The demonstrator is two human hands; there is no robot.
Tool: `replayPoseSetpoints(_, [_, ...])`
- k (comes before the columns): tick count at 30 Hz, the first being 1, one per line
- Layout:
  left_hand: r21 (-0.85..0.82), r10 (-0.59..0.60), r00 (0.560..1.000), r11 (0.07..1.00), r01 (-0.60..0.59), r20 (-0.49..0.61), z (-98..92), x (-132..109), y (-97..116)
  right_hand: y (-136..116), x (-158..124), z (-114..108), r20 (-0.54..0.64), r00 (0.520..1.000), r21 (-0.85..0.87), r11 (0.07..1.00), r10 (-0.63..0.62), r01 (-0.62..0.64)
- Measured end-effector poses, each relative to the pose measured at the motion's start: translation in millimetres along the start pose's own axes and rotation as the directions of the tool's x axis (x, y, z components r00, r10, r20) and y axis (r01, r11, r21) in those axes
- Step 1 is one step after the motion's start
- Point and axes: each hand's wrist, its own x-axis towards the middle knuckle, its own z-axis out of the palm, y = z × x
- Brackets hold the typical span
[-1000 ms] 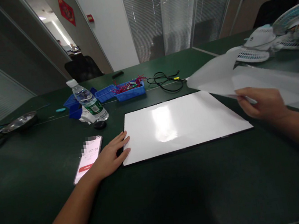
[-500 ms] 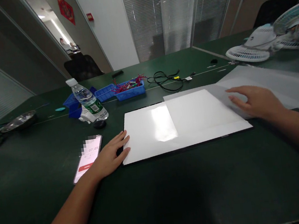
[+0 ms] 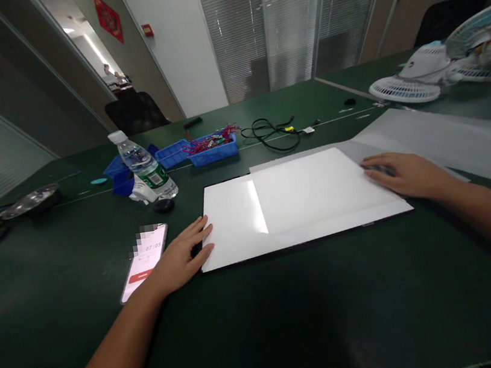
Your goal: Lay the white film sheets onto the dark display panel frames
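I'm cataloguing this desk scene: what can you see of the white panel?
The white panel is a glossy, plastic-looking rectangle with dark edging and a bright reflection, lying flat on the green table. The left hand touches its left edge; a translucent sheet covers much of its right part. The right hand is near its right edge.

Shows a dark green tabletop [image 3: 265,327] with pale seam lines. Bears a white panel [image 3: 231,210] near its middle and translucent sheeting [image 3: 448,134] spread out to the right. Holds at left a lit smartphone [image 3: 147,262], a water bottle [image 3: 153,175] and a shiny metal dish [image 3: 33,200]. Carries farther back blue plastic bins [image 3: 216,153], a coiled black cable [image 3: 286,149] and a white fan [image 3: 427,64].
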Motion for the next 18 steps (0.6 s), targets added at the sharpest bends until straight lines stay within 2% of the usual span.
replayPoseSetpoints(4, [0.004,0.002,1.0,1.0,-0.002,0.003,0.7,-0.1,-1.0,-8.6,-2.4,0.0,-0.001,0.991,0.115,0.985,-0.132,0.132])
replayPoseSetpoints(7, [0.003,-0.001,1.0,1.0,0.001,0.003,1.2,-0.6,-1.4,-7.1,-3.8,0.3,-0.022,0.988,0.143,0.978,-0.154,0.155])
replayPoseSetpoints(12, [-0.008,-0.011,1.0,1.0,0.01,-0.021,1.6,-1.7,-1.0,9.9,-1.1,3.2,-0.1,0.995,-0.008,1.0,0.0,-0.001])
replayPoseSetpoints(15, [-0.004,0.005,1.0,1.0,-0.005,-0.029,1.2,-1.3,0.2,21.0,0.4,3.4,-0.065,0.991,-0.077,0.99,0.115,-0.12])
replayPoseSetpoints(18, [0.026,0.027,0.999,0.999,-0.026,-0.029,0.8,-0.3,1.7,25.8,0.5,2.6,-0.006,0.983,-0.067,0.981,0.183,-0.183])
